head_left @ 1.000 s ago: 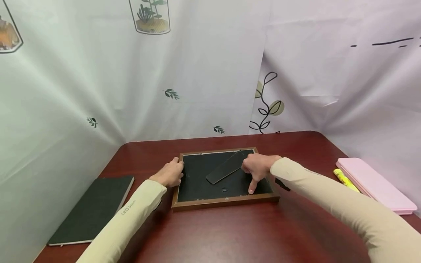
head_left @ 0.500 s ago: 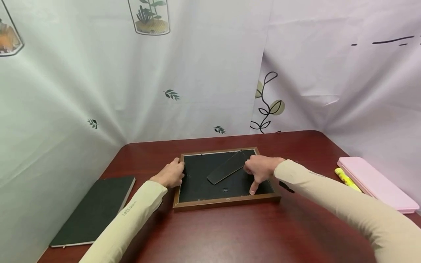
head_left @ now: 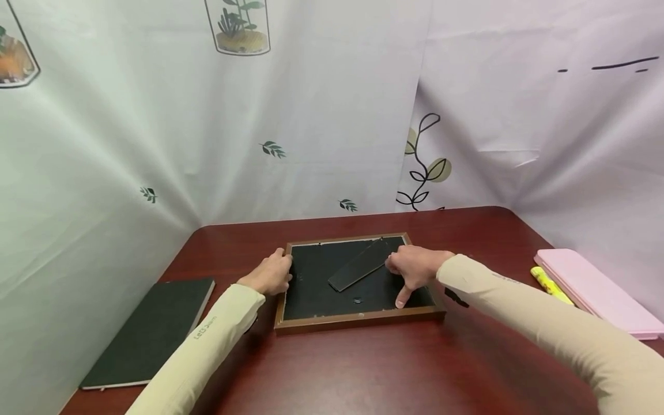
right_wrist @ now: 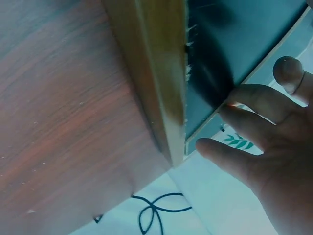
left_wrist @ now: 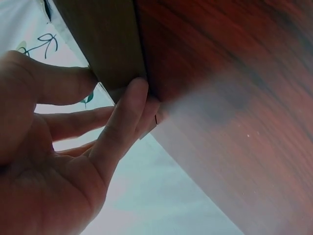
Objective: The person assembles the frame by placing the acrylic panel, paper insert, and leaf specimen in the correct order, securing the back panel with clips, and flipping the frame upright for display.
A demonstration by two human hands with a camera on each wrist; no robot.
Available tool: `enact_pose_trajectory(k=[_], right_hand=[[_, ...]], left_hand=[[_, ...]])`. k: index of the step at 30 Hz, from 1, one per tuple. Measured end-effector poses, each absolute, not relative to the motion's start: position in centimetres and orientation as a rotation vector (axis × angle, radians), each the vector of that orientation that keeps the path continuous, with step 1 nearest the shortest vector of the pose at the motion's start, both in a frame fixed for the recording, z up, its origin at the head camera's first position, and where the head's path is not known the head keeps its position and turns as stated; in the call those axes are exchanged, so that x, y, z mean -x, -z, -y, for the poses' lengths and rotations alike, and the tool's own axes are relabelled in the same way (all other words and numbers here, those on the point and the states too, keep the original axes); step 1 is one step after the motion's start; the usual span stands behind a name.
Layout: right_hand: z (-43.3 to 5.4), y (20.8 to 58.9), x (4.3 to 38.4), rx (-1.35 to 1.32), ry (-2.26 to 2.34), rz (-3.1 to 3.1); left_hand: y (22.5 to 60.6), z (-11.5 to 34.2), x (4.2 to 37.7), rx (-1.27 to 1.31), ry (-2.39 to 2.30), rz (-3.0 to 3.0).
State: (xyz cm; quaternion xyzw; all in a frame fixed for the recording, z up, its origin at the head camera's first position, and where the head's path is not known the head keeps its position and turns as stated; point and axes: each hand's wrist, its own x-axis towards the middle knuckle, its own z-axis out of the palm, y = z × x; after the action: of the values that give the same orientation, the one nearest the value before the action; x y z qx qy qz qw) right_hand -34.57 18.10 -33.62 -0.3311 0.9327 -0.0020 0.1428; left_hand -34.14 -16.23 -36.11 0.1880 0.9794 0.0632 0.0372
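Observation:
A brown-edged picture frame [head_left: 360, 319] lies back side up on the table, its black backing board [head_left: 311, 300] showing. Across the board slants a dark, tapered stand leg [head_left: 359, 267]. My left hand [head_left: 270, 274] grips the frame's left side. In the left wrist view the thumb and fingers [left_wrist: 117, 127] pinch the brown rail [left_wrist: 105, 39]. Over the right part of the board, my right hand [head_left: 412, 268] has thumb and fingers spread apart. Its thumb touches down by the near rail; the fingertips are close to the leg. The right wrist view shows the fingers [right_wrist: 254, 125] slightly bent.
A dark-covered book [head_left: 150, 331] lies on the table's left side. On the right are a pink case [head_left: 596, 291] and a yellow tube-like item [head_left: 551, 285] beside it. White printed cloth [head_left: 332, 115] hangs close around the table's back and sides.
The view has shifted slightly, and the right hand stands a little farther right over the board. Frame, stand leg and left hand keep their places.

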Motion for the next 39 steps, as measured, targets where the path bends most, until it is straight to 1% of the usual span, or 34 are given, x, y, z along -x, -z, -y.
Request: enact_pose_trajectory(k=[4,9,17,22,39], right_hand=[[-18.2,33.1,35.5,0.949,0.04,-2.68],[-18.4,32.6,37.9,0.867,0.24,-2.753],[-17.9,35.1,40.6,0.615,0.528,-2.768],[-17.8,35.7,41.1,0.508,0.666,-2.76],[-18.0,35.8,41.3,0.554,0.545,-2.812]], left_hand=[[36.1,16.3,34.2,-0.577,-0.195,-3.004],[36.2,16.2,34.1,-0.566,-0.203,-3.002],[36.4,16.2,34.1,-0.593,-0.159,-3.006],[36.3,16.1,34.2,-0.595,-0.156,-3.007],[36.6,16.1,33.8,-0.593,-0.189,-3.03]])
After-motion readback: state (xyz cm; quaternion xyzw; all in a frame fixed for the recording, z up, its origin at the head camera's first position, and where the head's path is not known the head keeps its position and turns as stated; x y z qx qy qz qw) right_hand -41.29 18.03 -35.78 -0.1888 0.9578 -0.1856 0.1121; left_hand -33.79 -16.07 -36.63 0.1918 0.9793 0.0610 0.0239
